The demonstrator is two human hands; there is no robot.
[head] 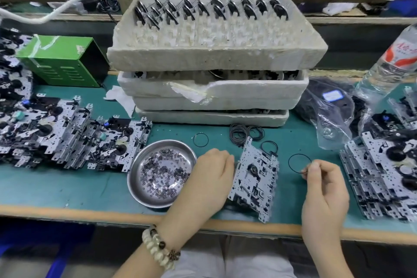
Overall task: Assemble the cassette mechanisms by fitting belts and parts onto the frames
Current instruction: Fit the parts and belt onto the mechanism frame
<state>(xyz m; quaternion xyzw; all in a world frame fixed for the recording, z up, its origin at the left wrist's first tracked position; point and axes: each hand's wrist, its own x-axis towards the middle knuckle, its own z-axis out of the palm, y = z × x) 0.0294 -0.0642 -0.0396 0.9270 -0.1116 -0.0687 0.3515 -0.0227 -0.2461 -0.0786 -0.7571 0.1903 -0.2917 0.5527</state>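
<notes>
I take the round stainless-steel dish (137,176) of tiny dark washers as my landmark - it sits on the green bench mat (67,187) near the front edge.

Just right of the dish, the left hand (208,171) has its fingers curled onto the left edge of a perforated silver metal cassette frame (255,178), gripping it. The frame is tilted up off the mat, its face with the black parts turned towards me. A pale bead bracelet (158,248) is on that wrist.

Further right of the dish, beyond the frame, the right hand (322,187) pinches a thin black rubber belt loop (299,154) between thumb and forefinger; the loop hangs open, clear of the frame.

Behind the dish and to its right lies a small heap of loose black belts (246,132), with one single belt (193,140) lying nearer the dish.

Directly behind the dish is a stack of white foam trays (212,56) - the top one carries rows of dark metal flywheels (203,9).

Left of the dish is a pile of silver-and-black mechanisms (56,133), and behind those a green metal box (61,61).

Far right of the dish: another stack of mechanisms (383,176), a clear plastic bag (325,110) of dark parts and a tilted clear water bottle (392,61).
</notes>
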